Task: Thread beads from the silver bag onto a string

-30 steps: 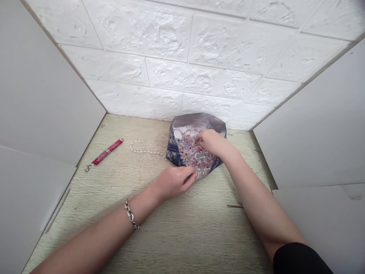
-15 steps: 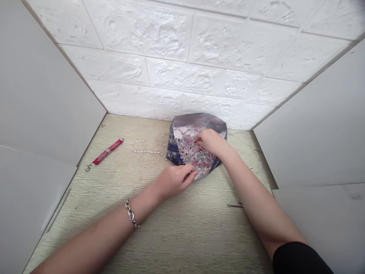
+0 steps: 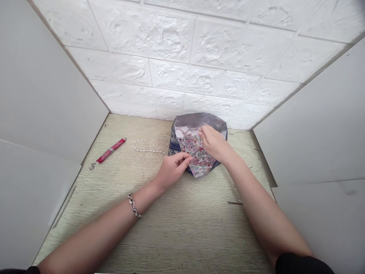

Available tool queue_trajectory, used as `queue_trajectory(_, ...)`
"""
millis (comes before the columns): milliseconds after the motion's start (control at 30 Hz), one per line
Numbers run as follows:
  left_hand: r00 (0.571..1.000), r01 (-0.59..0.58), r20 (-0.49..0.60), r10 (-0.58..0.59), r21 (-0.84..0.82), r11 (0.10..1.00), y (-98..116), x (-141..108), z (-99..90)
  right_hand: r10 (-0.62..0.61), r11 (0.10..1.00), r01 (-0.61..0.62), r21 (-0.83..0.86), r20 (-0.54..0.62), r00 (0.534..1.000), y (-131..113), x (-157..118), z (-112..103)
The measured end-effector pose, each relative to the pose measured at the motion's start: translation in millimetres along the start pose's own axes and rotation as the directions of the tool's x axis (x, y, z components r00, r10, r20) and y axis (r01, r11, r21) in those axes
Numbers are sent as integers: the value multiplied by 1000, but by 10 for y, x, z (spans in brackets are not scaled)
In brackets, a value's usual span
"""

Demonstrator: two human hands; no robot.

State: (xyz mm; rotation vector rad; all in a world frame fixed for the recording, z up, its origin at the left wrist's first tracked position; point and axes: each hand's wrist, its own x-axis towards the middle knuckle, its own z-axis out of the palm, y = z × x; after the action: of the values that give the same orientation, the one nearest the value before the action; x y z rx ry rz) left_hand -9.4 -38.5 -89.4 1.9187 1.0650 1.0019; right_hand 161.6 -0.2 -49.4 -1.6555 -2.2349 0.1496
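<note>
Silver lining (image 3: 196, 120) showed inside the open bag (image 3: 174, 147), blue-patterned outside, which sat on the desk (image 3: 171, 232) near the foot of the white brick-patterned wall (image 3: 171, 36). Small beads (image 3: 203, 156), pink, red, white and pale green, lay heaped in it. My left hand (image 3: 173, 166) was at the bag's near left part, thumb and forefinger pinched together; my right hand (image 3: 212, 141) hovered over the beads, fingers curled closed (whether either pinch held a bead or thread, I could not tell). Just left of the bag, a strand of white beads (image 3: 151, 150) curved on the desk. Farther left lay a slim red object (image 3: 111, 150), slanted, with a silvery piece at its near end. A chain bracelet (image 3: 134, 206) circled my left wrist.
</note>
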Motion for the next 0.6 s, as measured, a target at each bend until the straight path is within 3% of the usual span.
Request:
queue_trajectory(167,1000,4,4,-4,-13,1000,5,-5,0,-73,984,92,150,-131,989,-165,-245,74)
queue_trajectory(333,999,-35,17,35,32,999,16,-20,0,75,934,43,355,-312,947,-315,-565,153)
queue_trajectory(500,988,-147,64,141,103,984,24,-54,12,314,787,-121,605,-224,923,-373,-772,239)
queue_trajectory(600,984,-169,75,160,127,977,22,-68,13,387,695,-160,701,-177,905,-403,-809,238)
